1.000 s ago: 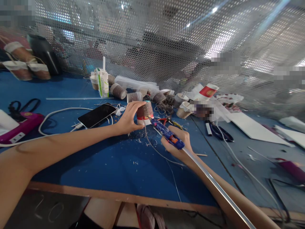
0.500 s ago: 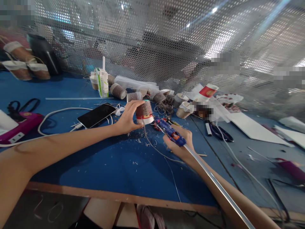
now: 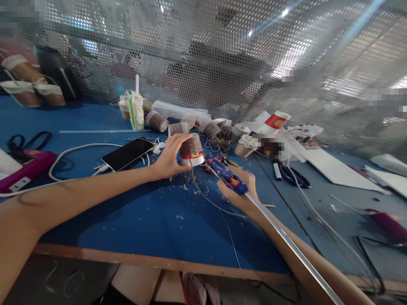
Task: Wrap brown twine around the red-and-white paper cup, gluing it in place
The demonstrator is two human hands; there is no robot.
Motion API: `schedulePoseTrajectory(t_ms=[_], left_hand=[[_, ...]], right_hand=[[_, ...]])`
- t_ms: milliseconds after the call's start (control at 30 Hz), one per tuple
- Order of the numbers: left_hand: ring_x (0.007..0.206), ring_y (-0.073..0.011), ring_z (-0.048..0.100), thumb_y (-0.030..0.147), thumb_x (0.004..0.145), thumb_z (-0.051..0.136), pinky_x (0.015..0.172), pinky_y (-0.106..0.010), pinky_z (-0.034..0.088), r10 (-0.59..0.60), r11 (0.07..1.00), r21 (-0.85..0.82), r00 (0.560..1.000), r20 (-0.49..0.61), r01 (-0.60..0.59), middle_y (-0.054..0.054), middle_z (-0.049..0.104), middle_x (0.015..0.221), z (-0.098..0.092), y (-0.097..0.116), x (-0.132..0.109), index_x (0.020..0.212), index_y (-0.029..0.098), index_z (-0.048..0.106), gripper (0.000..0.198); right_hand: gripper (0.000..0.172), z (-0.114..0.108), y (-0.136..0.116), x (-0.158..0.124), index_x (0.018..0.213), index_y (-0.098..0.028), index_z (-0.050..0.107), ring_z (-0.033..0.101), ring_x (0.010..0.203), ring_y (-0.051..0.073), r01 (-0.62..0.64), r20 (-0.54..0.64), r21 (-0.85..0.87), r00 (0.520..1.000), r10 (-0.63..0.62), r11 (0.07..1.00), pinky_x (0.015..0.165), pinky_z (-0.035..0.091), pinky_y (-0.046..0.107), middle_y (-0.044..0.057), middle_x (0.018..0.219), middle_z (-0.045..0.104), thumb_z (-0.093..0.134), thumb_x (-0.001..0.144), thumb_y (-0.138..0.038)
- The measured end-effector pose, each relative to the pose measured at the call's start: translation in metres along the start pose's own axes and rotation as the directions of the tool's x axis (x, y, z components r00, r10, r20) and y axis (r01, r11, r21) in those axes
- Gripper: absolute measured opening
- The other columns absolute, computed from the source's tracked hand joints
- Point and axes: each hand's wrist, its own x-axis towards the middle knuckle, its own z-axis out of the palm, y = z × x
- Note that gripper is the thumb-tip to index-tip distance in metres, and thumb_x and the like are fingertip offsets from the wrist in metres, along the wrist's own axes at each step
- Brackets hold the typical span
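Observation:
Near the middle of the blue table, my left hand (image 3: 170,159) grips an upside-down paper cup (image 3: 191,149) wound with brown cord over its upper part; a red band and white rim show below. A loose length of cord (image 3: 203,192) trails from the cup toward the right. My right hand (image 3: 243,184) is wrapped round a blue glue gun (image 3: 229,177), whose tip points at the cup's lower right side. A long clear glue stick (image 3: 286,239) sticks out of the gun's back end, over my right forearm.
A black phone (image 3: 128,154) with a white cable lies left of my left hand. Behind stand a drink carton (image 3: 136,110), several cord-wrapped cups and tangled cord (image 3: 221,139). A purple power strip (image 3: 27,169) is at far left, scissors (image 3: 295,176) at right. Perforated metal (image 3: 197,55) rises behind.
The whole view has shifted very slightly. My hands, the cup and the glue gun keep the same places relative to each other.

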Motion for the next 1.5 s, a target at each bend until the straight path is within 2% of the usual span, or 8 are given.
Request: schedulePoseTrajectory(t_ms=[133, 233, 400, 800, 1133, 1500], left_hand=[[0.122, -0.0323, 0.051, 0.027, 0.067, 0.08, 0.103, -0.052, 0.047, 0.002, 1.0, 0.009, 1.0, 0.003, -0.002, -0.012, 0.054, 0.13, 0.0, 0.0, 0.0, 0.14, 0.024, 0.035, 0.086], [0.122, -0.0327, 0.051, 0.028, 0.068, 0.079, 0.103, -0.051, 0.046, 0.006, 1.0, 0.01, 1.0, 0.028, -0.006, -0.012, 0.054, 0.13, -0.001, 0.001, 0.0, 0.14, 0.024, 0.035, 0.084], [0.122, -0.0332, 0.051, 0.028, 0.069, 0.076, 0.102, -0.052, 0.045, 0.014, 1.0, 0.01, 0.999, 0.045, -0.014, -0.011, 0.054, 0.131, -0.001, 0.002, 0.001, 0.141, 0.024, 0.034, 0.084], [0.117, -0.0315, 0.053, 0.029, 0.07, 0.077, 0.1, -0.051, 0.046, -0.008, 0.999, 0.046, 0.999, 0.036, 0.006, -0.01, 0.056, 0.13, 0.001, 0.005, 0.0, 0.139, 0.025, 0.037, 0.08], [0.116, -0.0307, 0.053, 0.026, 0.067, 0.077, 0.1, -0.05, 0.046, -0.043, 0.999, 0.029, 0.999, -0.016, 0.044, -0.01, 0.057, 0.126, -0.001, 0.006, 0.002, 0.136, 0.024, 0.04, 0.079], [0.111, -0.0303, 0.054, 0.025, 0.064, 0.079, 0.097, -0.05, 0.047, -0.015, 0.998, 0.055, 0.999, -0.046, 0.018, -0.009, 0.057, 0.124, 0.003, 0.006, 0.001, 0.136, 0.027, 0.04, 0.081]], right_hand=[[0.025, 0.004, 0.002, -0.002, 0.058, -0.024, 0.031, 0.035, 0.045, 0.009, 0.04, -0.027, 0.009, 0.999, -0.04, 0.999, 0.049, 0.031, 0.026, -0.006, 0.051, 0.036, 0.053, 0.069, -0.018], [0.028, 0.005, 0.001, -0.002, 0.057, -0.025, 0.027, 0.033, 0.043, 0.008, 0.075, 0.003, 0.031, 0.997, -0.076, 0.997, 0.046, 0.028, 0.026, -0.006, 0.05, 0.034, 0.052, 0.067, -0.018], [0.026, 0.003, -0.008, -0.002, 0.058, -0.024, 0.029, 0.034, 0.045, 0.008, 0.058, 0.064, 0.032, 0.996, -0.06, 0.998, 0.048, 0.028, 0.025, -0.007, 0.051, 0.035, 0.051, 0.07, -0.017], [0.024, 0.009, -0.012, -0.003, 0.062, -0.024, 0.031, 0.035, 0.046, 0.008, 0.136, 0.061, 0.046, 0.988, -0.138, 0.99, 0.048, 0.03, 0.023, -0.007, 0.055, 0.036, 0.052, 0.072, -0.017], [0.029, 0.005, -0.012, -0.004, 0.06, -0.025, 0.025, 0.031, 0.045, 0.009, 0.048, 0.001, -0.007, 0.999, -0.048, 0.999, 0.049, 0.028, 0.025, -0.007, 0.051, 0.032, 0.051, 0.069, -0.016], [0.022, 0.014, -0.018, -0.003, 0.061, -0.024, 0.033, 0.037, 0.047, 0.009, 0.063, 0.071, 0.034, 0.995, -0.065, 0.997, 0.05, 0.031, 0.025, -0.006, 0.053, 0.039, 0.052, 0.07, -0.018]])
